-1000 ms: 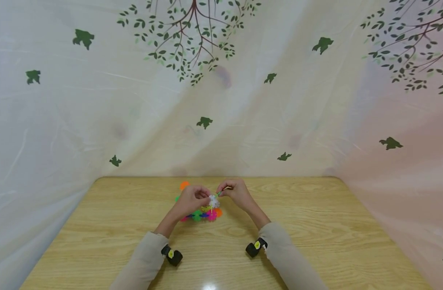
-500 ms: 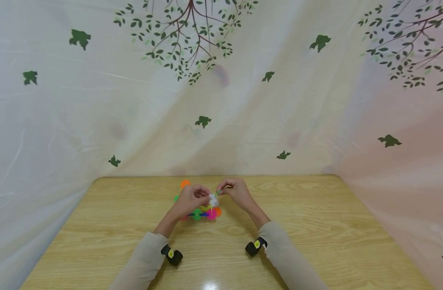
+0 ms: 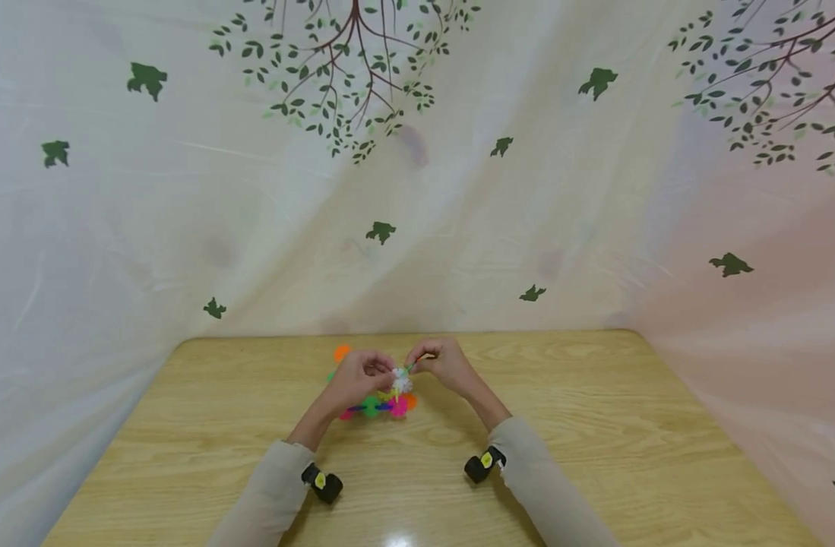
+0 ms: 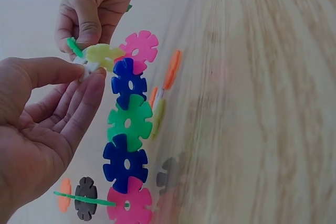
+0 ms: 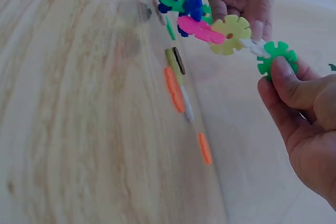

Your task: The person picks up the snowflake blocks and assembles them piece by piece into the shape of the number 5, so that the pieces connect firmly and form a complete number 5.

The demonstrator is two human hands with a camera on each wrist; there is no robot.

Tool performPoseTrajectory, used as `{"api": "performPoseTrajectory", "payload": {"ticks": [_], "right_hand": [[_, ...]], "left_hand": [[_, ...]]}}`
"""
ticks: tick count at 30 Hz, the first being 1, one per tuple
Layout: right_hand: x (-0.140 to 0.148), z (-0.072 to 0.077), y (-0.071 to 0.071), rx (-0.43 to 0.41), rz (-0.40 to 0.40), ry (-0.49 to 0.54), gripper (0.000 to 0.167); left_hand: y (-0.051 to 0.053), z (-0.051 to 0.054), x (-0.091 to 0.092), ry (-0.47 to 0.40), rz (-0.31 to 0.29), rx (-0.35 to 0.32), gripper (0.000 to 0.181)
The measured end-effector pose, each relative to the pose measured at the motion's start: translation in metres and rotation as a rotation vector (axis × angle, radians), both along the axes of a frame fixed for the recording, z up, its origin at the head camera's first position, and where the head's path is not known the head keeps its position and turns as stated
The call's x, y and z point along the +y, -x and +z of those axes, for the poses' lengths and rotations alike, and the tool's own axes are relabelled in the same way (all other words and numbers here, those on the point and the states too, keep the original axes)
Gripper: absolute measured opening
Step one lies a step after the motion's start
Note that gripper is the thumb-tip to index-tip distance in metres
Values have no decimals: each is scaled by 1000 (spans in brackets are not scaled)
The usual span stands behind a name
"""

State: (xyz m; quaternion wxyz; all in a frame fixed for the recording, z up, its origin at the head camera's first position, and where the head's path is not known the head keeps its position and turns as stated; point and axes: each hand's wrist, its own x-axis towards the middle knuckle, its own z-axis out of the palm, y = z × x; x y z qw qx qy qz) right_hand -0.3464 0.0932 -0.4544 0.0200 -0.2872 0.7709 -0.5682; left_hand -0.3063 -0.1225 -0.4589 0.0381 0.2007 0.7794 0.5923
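In my right hand (image 3: pixel 447 370), a green notched snowflake disc (image 5: pixel 274 51) is pinched between thumb and fingers. Its edge meets a white snowflake disc (image 5: pixel 252 46), which my left hand (image 3: pixel 352 382) pinches from the other side. Whether the slots interlock is hard to tell. The white piece joins a yellow disc (image 5: pixel 234 36), then a pink disc (image 4: pixel 139 51). From there a chain runs on through a blue disc (image 4: pixel 130 83), a green disc (image 4: pixel 139 114), another blue disc (image 4: pixel 126 171) and a pink disc (image 4: pixel 131 208). The left hand hides part of this assembly in the head view.
Around the chain are a dark disc (image 4: pixel 85 199) and orange discs (image 5: pixel 205 148) (image 3: pixel 342 353), some apparently part of the build. The wooden table (image 3: pixel 595 441) ends at a leaf-printed curtain (image 3: pixel 444 251) behind it.
My right hand has moved the green disc slightly down and left, closer to the white one. The left hand holds nearly still, and the head view shifts a little.
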Motion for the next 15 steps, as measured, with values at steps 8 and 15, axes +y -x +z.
{"api": "performPoseTrajectory", "payload": {"ticks": [8,15], "right_hand": [[2,1,3,4,46,-73,9],[9,7,5,38,35,-164,21]], "left_hand": [[2,-3,-3,35,9,-4,18],[3,-5,-3,70,55,-13,15]]}}
